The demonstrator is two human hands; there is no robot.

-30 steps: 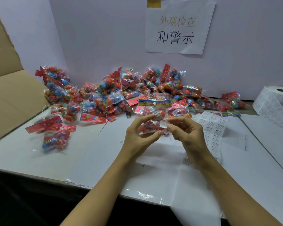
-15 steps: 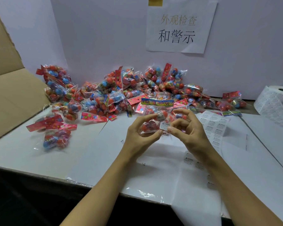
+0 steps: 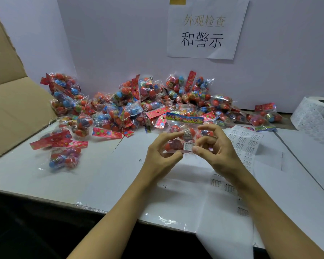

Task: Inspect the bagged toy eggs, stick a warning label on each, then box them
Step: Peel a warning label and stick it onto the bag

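Both our left hand (image 3: 162,154) and right hand (image 3: 214,146) grip one bag (image 3: 183,135), its warning label (image 3: 189,146) on. The pile (image 3: 138,105) across mid-frame waits; the box (image 3: 11,101) at left looks unfilled.

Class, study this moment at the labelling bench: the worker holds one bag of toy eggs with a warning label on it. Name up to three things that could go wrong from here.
1. The warning label sits over bulging eggs in the held bag; it may wrinkle or lift unless the right hand presses it flat.
2. The left hand pinches only slippery film, so the bag may slip.
3. A loose bag lies apart from the pile; labelled and unlabelled bags could get mixed.
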